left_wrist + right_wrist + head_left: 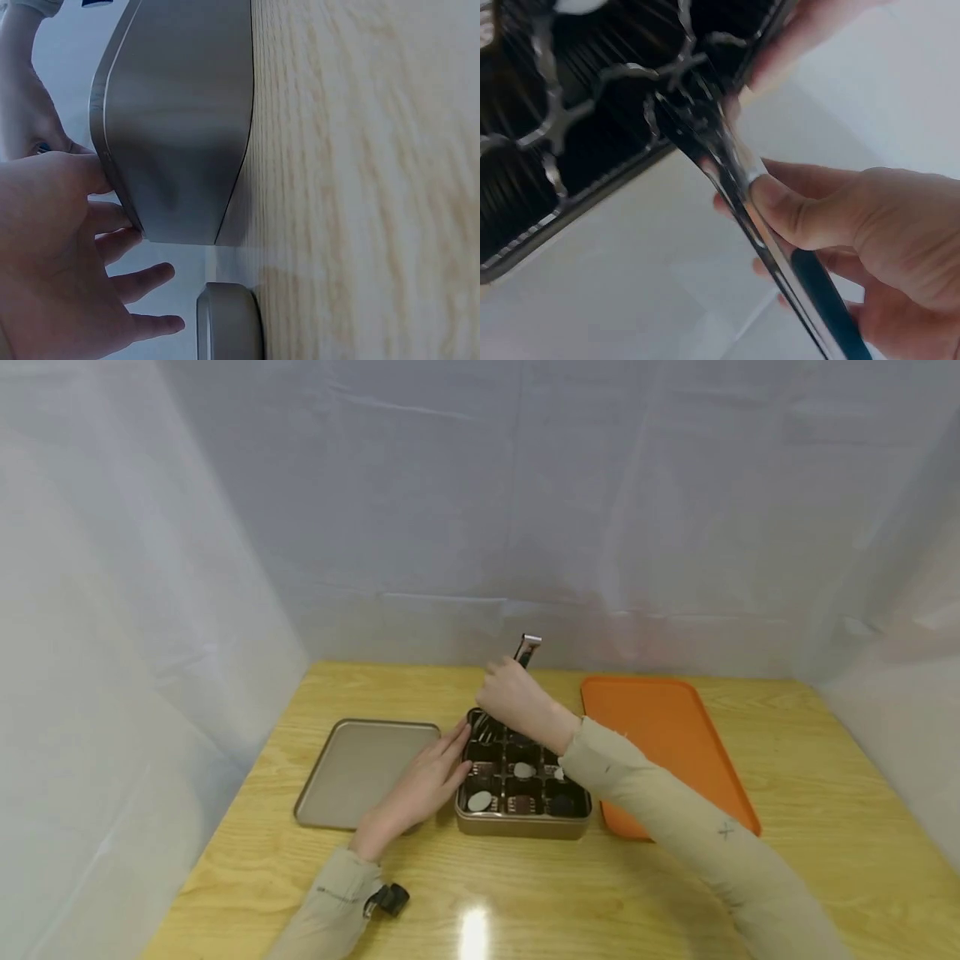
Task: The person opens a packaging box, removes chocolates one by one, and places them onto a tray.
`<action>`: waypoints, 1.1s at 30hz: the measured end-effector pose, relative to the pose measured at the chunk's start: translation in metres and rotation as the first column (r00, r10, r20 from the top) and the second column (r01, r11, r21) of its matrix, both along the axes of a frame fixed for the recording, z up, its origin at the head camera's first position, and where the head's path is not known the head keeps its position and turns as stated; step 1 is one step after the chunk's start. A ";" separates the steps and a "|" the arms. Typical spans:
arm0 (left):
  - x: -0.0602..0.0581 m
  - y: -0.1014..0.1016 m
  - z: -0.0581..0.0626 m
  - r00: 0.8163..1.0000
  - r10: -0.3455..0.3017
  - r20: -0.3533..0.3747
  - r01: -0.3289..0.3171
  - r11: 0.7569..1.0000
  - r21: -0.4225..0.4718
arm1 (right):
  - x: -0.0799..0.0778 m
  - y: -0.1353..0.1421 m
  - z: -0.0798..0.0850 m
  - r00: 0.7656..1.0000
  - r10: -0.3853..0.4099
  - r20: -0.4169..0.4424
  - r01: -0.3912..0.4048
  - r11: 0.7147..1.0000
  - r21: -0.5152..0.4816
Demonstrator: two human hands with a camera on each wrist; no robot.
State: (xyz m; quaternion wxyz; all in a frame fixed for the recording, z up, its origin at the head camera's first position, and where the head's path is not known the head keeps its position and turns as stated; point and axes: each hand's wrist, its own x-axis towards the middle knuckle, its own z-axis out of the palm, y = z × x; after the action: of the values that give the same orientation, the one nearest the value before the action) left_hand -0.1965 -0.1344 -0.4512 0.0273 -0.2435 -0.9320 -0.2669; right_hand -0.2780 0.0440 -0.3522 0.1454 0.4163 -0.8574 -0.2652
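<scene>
A metallic box [521, 828] with a dark divided insert sits mid-table. White oval pieces [480, 802] and a brown square piece [522, 804] lie in some compartments. My right hand [525, 697] grips metal tongs [528, 650] with dark teal grips. The tong heads [697, 120] point down into the back left compartment; whatever is between them is hidden. With mostly straight fingers, my left hand [427, 777] touches the box's left rim. In the left wrist view, the left thumb and nearest fingers meet the rim while other fingers [146, 281] stretch past the corner.
Left of the box lies a shallow beige metal tray [367, 768], partly under my left forearm in view. An orange tray [660, 735] is on the right, crossed by my right sleeve [675, 810]. Pale sheets [450, 510] hang behind the wooden table [540, 902].
</scene>
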 end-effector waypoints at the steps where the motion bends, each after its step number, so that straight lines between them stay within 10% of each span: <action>1: 0.000 0.000 0.000 1.000 0.000 -0.005 0.000 1.000 0.006 | 0.001 0.000 -0.001 1.000 0.004 -0.014 -0.005 1.000 -0.007; 21: 0.002 -0.001 0.005 0.999 0.004 0.040 -0.005 1.000 0.011 | 0.015 0.050 0.002 0.999 -0.037 0.003 0.037 0.958 -0.283; 33: 0.002 -0.001 0.005 0.999 0.009 0.034 -0.009 1.000 -0.005 | 0.027 0.089 -0.046 0.992 -0.002 -0.125 -0.073 0.798 -0.598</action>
State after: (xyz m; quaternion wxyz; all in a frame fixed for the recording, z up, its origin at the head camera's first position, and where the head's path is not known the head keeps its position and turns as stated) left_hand -0.1948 -0.1357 -0.4467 0.0118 -0.2349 -0.9341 -0.2686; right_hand -0.2509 0.1328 -0.3977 0.3256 0.3481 -0.8791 -0.0013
